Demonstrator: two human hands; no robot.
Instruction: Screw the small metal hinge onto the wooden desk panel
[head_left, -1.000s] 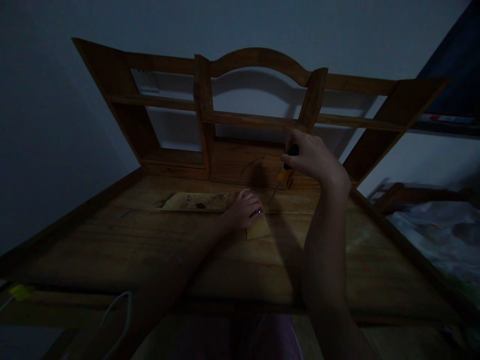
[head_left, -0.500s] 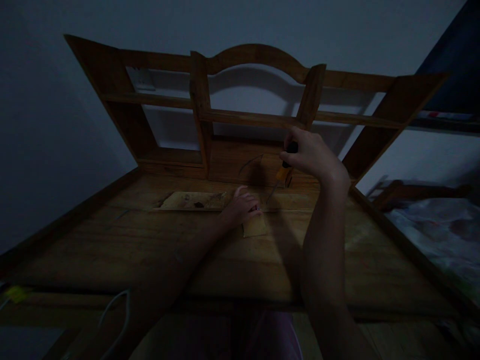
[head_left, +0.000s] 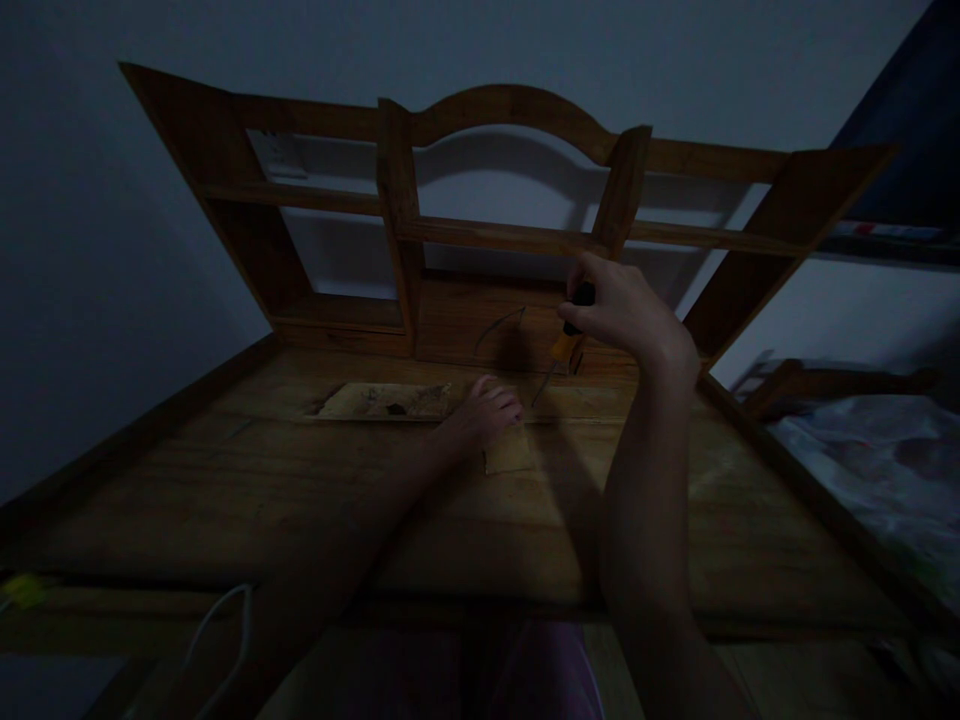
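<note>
Right hand (head_left: 619,308) pinches the screwdriver (head_left: 563,346) by its handle, shaft slanting down beside the left hand (head_left: 487,410), which rests over the flat piece (head_left: 508,454) on the bench (head_left: 517,545), presumably steadying it, finger closure too dark to tell.

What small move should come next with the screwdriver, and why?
I'd probably ease the left hand slightly away from the screwdriver tip before any downward push. The right hand holds the tool with its shaft slanting down, the tip close to the left hand, which lies over the far end of a small pale flat piece. Whether the tip touches anything is too dark to tell.
</note>
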